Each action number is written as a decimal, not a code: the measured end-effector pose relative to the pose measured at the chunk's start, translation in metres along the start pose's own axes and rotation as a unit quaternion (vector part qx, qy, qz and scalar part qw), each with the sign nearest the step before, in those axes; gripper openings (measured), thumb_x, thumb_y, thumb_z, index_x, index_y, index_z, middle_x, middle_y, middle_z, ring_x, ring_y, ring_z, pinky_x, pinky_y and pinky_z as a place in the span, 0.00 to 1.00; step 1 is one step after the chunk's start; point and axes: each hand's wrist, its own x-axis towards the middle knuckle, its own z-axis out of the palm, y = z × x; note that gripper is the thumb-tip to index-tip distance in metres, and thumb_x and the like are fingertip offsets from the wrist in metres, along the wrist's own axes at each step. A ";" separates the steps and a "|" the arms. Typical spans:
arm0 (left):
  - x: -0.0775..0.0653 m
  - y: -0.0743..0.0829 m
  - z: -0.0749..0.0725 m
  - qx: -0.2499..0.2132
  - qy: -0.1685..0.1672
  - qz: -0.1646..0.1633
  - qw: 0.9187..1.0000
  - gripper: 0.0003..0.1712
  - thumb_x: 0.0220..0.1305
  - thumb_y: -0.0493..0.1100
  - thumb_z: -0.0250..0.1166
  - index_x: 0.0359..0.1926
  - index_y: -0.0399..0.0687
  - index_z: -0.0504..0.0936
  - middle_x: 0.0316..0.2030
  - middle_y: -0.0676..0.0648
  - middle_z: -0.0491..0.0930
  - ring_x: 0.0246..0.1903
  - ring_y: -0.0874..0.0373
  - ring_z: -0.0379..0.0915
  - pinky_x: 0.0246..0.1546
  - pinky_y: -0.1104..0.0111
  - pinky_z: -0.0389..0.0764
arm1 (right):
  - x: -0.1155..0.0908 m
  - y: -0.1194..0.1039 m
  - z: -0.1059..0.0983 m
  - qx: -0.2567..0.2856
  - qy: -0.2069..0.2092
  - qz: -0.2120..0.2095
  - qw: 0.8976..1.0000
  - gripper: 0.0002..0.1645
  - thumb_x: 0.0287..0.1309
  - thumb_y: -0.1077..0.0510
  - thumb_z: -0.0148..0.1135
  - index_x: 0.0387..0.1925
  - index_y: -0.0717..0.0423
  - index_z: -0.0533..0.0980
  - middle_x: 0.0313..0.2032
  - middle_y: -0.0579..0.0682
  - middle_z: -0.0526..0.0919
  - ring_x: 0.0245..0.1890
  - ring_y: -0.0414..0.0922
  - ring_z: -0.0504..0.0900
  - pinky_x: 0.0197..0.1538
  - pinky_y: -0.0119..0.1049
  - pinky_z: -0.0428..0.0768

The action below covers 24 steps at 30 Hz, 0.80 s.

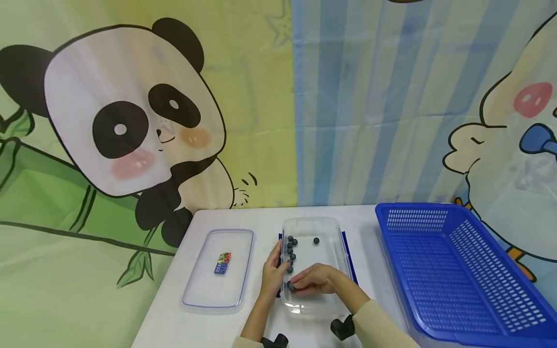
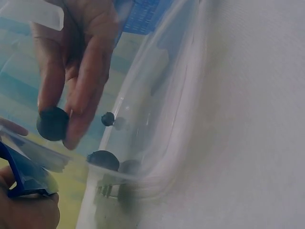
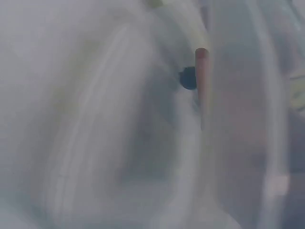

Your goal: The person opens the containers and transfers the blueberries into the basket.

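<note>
A clear plastic container stands on the table with blue side latches. My left hand grips its left wall, thumb over the rim. Near the front left corner inside, my right hand pinches a blueberry between its fingertips. Several more blueberries line the left wall, and one blueberry lies apart toward the back. In the left wrist view, fingers of the left hand show beside a blue latch. The right wrist view is blurred, with one fingertip beside a dark blueberry.
A clear lid with a small colourful label lies flat to the left on the white table. At the right stands a blue plastic basket with slotted walls. Behind the table hangs a curtain printed with a panda.
</note>
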 end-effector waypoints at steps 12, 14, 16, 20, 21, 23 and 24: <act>0.001 0.000 0.001 0.020 -0.002 0.012 1.000 0.34 0.57 0.25 0.54 0.65 0.31 0.58 0.66 0.34 0.54 0.67 0.45 0.47 0.66 0.61 0.49 | -0.069 -0.033 -0.053 0.062 -0.052 -0.098 0.992 0.15 0.56 0.70 0.58 0.46 0.71 0.75 0.40 0.61 0.82 0.43 0.52 0.81 0.51 0.41 0.78; 0.001 0.000 0.001 0.025 -0.003 0.013 1.000 0.34 0.57 0.26 0.54 0.65 0.31 0.58 0.66 0.34 0.54 0.66 0.44 0.47 0.66 0.60 0.49 | -0.085 -0.037 -0.066 0.065 -0.064 -0.112 0.989 0.13 0.57 0.70 0.57 0.45 0.69 0.76 0.41 0.60 0.82 0.44 0.51 0.81 0.53 0.41 0.77; 0.001 0.000 0.001 0.027 -0.004 0.012 1.000 0.34 0.57 0.26 0.55 0.65 0.31 0.58 0.66 0.34 0.54 0.67 0.44 0.46 0.66 0.60 0.49 | -0.099 -0.040 -0.080 0.067 -0.074 -0.126 0.987 0.13 0.59 0.70 0.56 0.46 0.69 0.76 0.42 0.59 0.82 0.46 0.51 0.80 0.53 0.40 0.76; 0.000 0.001 0.001 0.027 -0.005 0.012 1.000 0.33 0.58 0.26 0.54 0.65 0.30 0.57 0.66 0.34 0.53 0.66 0.43 0.46 0.66 0.60 0.48 | -0.127 -0.043 -0.110 0.083 -0.076 -0.137 0.984 0.13 0.61 0.69 0.53 0.46 0.65 0.77 0.44 0.59 0.81 0.48 0.51 0.79 0.55 0.40 0.75; 0.000 0.001 0.001 0.026 -0.004 0.010 1.000 0.33 0.58 0.26 0.54 0.65 0.30 0.57 0.67 0.34 0.53 0.67 0.44 0.46 0.66 0.61 0.48 | -0.134 -0.043 -0.118 0.087 -0.074 -0.140 0.984 0.14 0.62 0.69 0.52 0.47 0.64 0.77 0.45 0.59 0.81 0.48 0.51 0.79 0.55 0.40 0.74; 0.000 0.001 0.001 0.026 -0.004 0.009 1.000 0.33 0.58 0.25 0.54 0.65 0.30 0.57 0.67 0.34 0.53 0.67 0.44 0.46 0.66 0.61 0.48 | -0.145 -0.042 -0.134 0.093 -0.070 -0.144 0.983 0.14 0.63 0.69 0.50 0.46 0.63 0.78 0.46 0.59 0.81 0.49 0.52 0.78 0.55 0.41 0.74; 0.000 0.001 0.001 0.022 -0.003 0.008 1.000 0.33 0.58 0.25 0.53 0.65 0.30 0.57 0.67 0.34 0.53 0.67 0.45 0.46 0.66 0.62 0.48 | -0.151 -0.041 -0.143 0.096 -0.070 -0.146 0.982 0.15 0.63 0.69 0.49 0.47 0.62 0.78 0.46 0.59 0.81 0.50 0.52 0.78 0.56 0.41 0.73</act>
